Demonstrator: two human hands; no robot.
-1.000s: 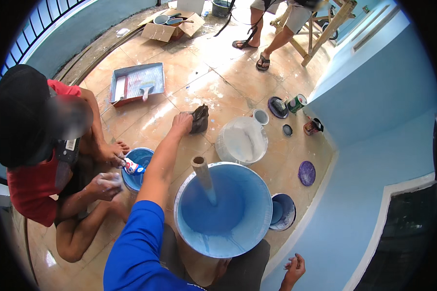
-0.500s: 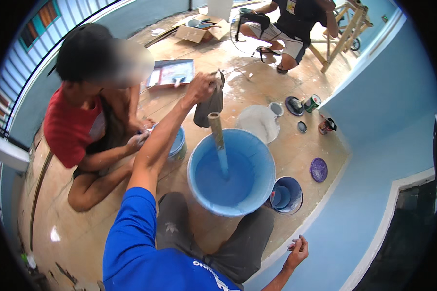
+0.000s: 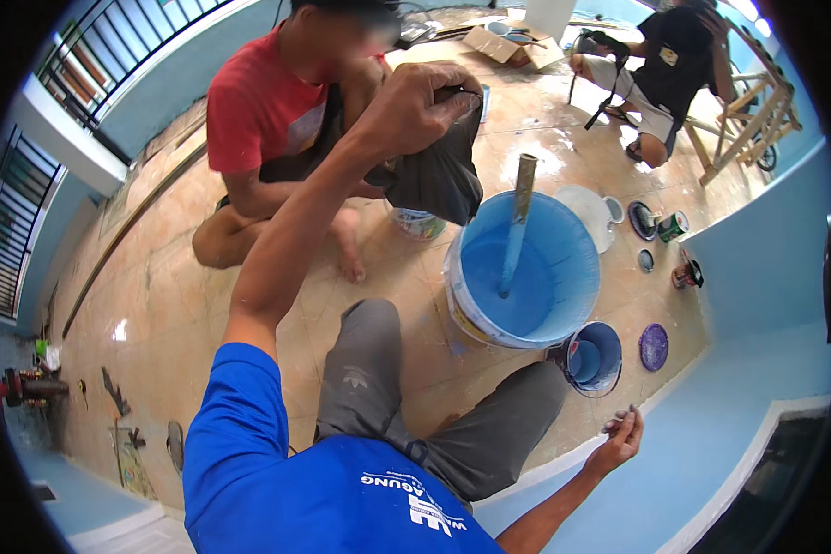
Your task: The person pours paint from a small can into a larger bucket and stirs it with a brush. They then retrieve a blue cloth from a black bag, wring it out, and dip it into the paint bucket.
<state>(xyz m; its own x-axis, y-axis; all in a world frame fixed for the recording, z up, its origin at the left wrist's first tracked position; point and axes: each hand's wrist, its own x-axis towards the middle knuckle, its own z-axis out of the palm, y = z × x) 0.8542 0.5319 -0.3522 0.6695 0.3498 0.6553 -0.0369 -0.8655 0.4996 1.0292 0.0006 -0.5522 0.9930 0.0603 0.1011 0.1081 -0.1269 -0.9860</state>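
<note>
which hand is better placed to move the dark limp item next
Left, likely: the left hand grips the dark limp item by its top, while the right hand looks empty and sits apart from it.

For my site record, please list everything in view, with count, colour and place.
Bag: 1, dark, upper centre
Big bucket: 1, pale blue, centre
Stick: 1, brown, in big bucket
Small bucket: 1, dark, beside big bucket
Pail: 1, whitish, partly behind bag
Round container: 1, white, behind big bucket
Cup: 1, grey, beside round container
Lids: 3, two purple, one grey, right
Tins: 2, green and reddish, right
Cardboard box: 1, brown, top
Wooden stand: 1, brown, upper right
People: 2, red-clad left, black-clad right
Bits, lower left: too small to tell
Legs: 2, grey trousers, bottom
Own shirt: 1, blue, bottom
Left fingers: 1 set, bare, gripping bag
Right fingers: 1 set, bare, lower right
</note>
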